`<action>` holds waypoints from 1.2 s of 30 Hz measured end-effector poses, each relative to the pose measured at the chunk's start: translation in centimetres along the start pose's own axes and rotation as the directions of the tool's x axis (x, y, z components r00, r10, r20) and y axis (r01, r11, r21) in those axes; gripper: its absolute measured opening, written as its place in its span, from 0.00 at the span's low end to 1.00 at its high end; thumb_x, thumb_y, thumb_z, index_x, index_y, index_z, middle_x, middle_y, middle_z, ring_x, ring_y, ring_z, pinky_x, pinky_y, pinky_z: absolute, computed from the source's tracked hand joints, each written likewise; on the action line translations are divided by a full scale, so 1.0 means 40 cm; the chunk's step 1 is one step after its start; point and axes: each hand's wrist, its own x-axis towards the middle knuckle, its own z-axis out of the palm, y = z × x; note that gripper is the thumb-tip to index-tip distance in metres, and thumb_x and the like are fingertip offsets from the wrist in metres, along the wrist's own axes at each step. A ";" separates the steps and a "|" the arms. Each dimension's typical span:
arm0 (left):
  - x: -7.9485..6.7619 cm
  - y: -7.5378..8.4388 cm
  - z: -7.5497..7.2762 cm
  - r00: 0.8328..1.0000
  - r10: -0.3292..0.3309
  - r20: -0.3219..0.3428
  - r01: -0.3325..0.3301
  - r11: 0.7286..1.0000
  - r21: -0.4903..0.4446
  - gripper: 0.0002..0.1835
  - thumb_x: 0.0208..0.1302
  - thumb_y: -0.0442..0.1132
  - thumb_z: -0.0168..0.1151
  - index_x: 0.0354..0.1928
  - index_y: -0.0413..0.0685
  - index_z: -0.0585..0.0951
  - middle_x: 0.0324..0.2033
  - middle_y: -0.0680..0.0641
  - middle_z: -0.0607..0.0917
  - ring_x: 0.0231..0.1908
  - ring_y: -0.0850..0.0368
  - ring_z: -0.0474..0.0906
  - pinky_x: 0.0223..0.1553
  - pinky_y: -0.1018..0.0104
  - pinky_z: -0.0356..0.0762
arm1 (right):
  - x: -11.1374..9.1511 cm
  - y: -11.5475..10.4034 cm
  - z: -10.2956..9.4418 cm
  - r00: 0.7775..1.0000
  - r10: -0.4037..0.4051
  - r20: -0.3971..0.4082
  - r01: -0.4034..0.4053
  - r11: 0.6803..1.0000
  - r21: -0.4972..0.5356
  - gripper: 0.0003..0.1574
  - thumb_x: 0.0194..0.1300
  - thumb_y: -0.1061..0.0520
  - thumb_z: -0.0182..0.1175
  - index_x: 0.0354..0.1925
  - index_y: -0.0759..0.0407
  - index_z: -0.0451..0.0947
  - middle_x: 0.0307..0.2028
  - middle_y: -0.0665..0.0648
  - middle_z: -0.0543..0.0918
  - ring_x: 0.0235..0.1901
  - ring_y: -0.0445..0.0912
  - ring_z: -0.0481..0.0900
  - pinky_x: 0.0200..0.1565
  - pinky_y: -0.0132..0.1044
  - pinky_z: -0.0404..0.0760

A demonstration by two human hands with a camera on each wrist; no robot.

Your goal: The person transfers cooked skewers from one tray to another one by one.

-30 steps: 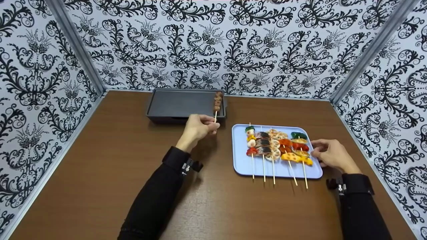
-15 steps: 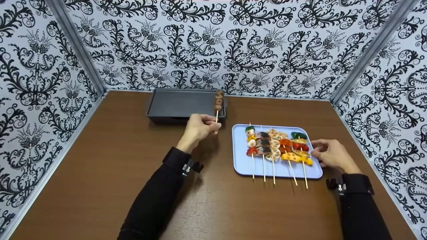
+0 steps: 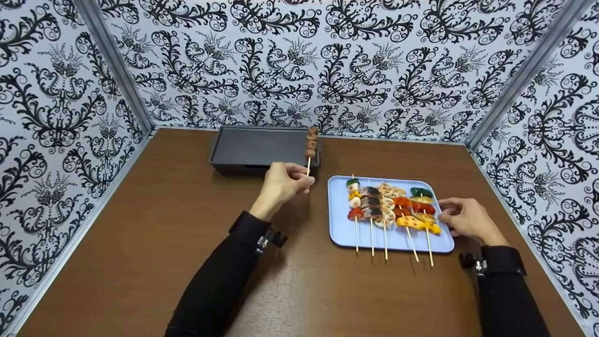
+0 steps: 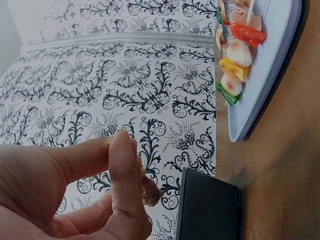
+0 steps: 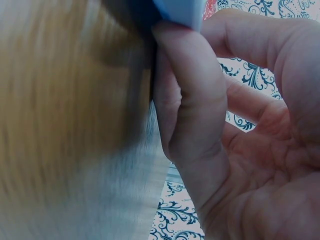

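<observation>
Between thumb and fingers, my left hand (image 3: 281,185) pinches the bare stick of a meat skewer (image 3: 311,144). Its brown chunks point away from me and overlap the right end of a dark grey griddle (image 3: 262,144) in the head view. From the left wrist, most of the skewer is hidden behind the fingers; one brown chunk (image 4: 150,191) shows past them. On the other side, my right hand (image 3: 468,220) grips the right rim of a pale blue tray (image 3: 338,230). The right wrist view shows the thumb (image 5: 192,85) against the tray's edge.
Several skewers lie side by side on the tray, with vegetables (image 3: 354,202), dark-skinned fish pieces (image 3: 371,202) and lotus root slices (image 3: 385,218). Their sticks hang over its front rim. Patterned walls (image 3: 299,70) bound the wooden table (image 3: 187,224) at the back and sides.
My left hand has shifted slightly right with the meat skewer, which has turned a little on its axis. The head view has moved slightly. My right hand stays at the tray's rim.
</observation>
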 end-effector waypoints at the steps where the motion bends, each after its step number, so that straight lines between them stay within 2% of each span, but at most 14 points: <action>1: -0.003 0.001 0.000 1.000 0.000 -0.001 0.000 1.000 0.015 0.16 0.71 0.27 0.81 0.57 0.29 0.92 0.38 0.45 0.94 0.29 0.62 0.90 0.39 0.65 0.97 | 0.000 0.001 0.000 1.000 -0.002 -0.001 0.002 1.000 -0.007 0.33 0.78 0.61 0.69 0.75 0.72 0.80 0.49 0.67 0.92 0.39 0.45 0.90 0.34 0.38 0.97; 3: -0.010 0.000 0.001 1.000 0.004 -0.005 -0.004 0.999 0.041 0.15 0.70 0.28 0.81 0.56 0.31 0.93 0.38 0.46 0.94 0.28 0.63 0.89 0.38 0.64 0.97 | 0.000 0.002 0.000 1.000 -0.002 -0.001 0.002 1.000 -0.011 0.33 0.78 0.61 0.69 0.75 0.72 0.81 0.50 0.67 0.92 0.38 0.45 0.90 0.34 0.38 0.96; 8: -0.024 0.000 0.005 1.000 0.003 -0.013 -0.003 0.998 0.060 0.13 0.70 0.28 0.82 0.54 0.34 0.94 0.38 0.46 0.95 0.27 0.64 0.89 0.32 0.72 0.92 | 0.002 0.001 0.002 1.000 0.004 -0.001 -0.004 1.000 0.003 0.34 0.78 0.61 0.69 0.76 0.72 0.80 0.50 0.68 0.92 0.39 0.46 0.90 0.34 0.38 0.97; 15: -0.041 -0.010 0.020 1.000 0.014 -0.002 -0.014 0.996 0.086 0.14 0.69 0.28 0.83 0.54 0.34 0.93 0.36 0.44 0.95 0.26 0.64 0.88 0.32 0.70 0.92 | 0.005 0.002 0.007 1.000 0.017 0.003 -0.017 1.000 0.010 0.34 0.78 0.61 0.68 0.77 0.73 0.79 0.50 0.67 0.92 0.38 0.46 0.90 0.33 0.38 0.96; 20: -0.054 -0.019 0.033 0.998 0.051 0.021 -0.053 0.994 0.093 0.15 0.68 0.28 0.81 0.55 0.32 0.93 0.37 0.42 0.97 0.26 0.62 0.90 0.30 0.70 0.92 | 0.003 0.001 0.003 1.000 0.019 -0.003 -0.019 1.000 0.004 0.33 0.79 0.61 0.68 0.76 0.72 0.79 0.50 0.67 0.91 0.37 0.47 0.89 0.33 0.38 0.96; 25: -0.068 -0.029 0.046 0.997 0.054 0.049 -0.058 0.995 0.083 0.16 0.68 0.28 0.81 0.55 0.30 0.92 0.36 0.43 0.97 0.26 0.59 0.91 0.32 0.64 0.96 | 0.001 -0.001 0.001 1.000 0.017 -0.008 -0.017 1.000 0.005 0.32 0.80 0.61 0.68 0.76 0.72 0.80 0.50 0.67 0.91 0.38 0.46 0.89 0.33 0.37 0.96; 30: -0.077 -0.035 0.064 0.998 0.012 0.069 -0.015 0.999 0.046 0.15 0.67 0.27 0.81 0.54 0.30 0.91 0.36 0.43 0.97 0.29 0.60 0.92 0.42 0.49 1.01 | -0.003 -0.001 0.001 1.000 0.015 -0.012 -0.014 1.000 0.017 0.33 0.78 0.61 0.68 0.76 0.72 0.80 0.50 0.68 0.92 0.37 0.44 0.90 0.34 0.37 0.96; 36: -0.088 -0.041 0.083 0.996 0.001 0.095 -0.005 0.999 0.042 0.15 0.66 0.24 0.80 0.54 0.28 0.91 0.36 0.43 0.96 0.30 0.60 0.91 0.42 0.50 1.00 | -0.004 -0.002 0.002 1.000 0.013 -0.010 -0.013 1.000 0.023 0.33 0.78 0.61 0.69 0.76 0.72 0.80 0.50 0.68 0.92 0.36 0.44 0.91 0.34 0.38 0.96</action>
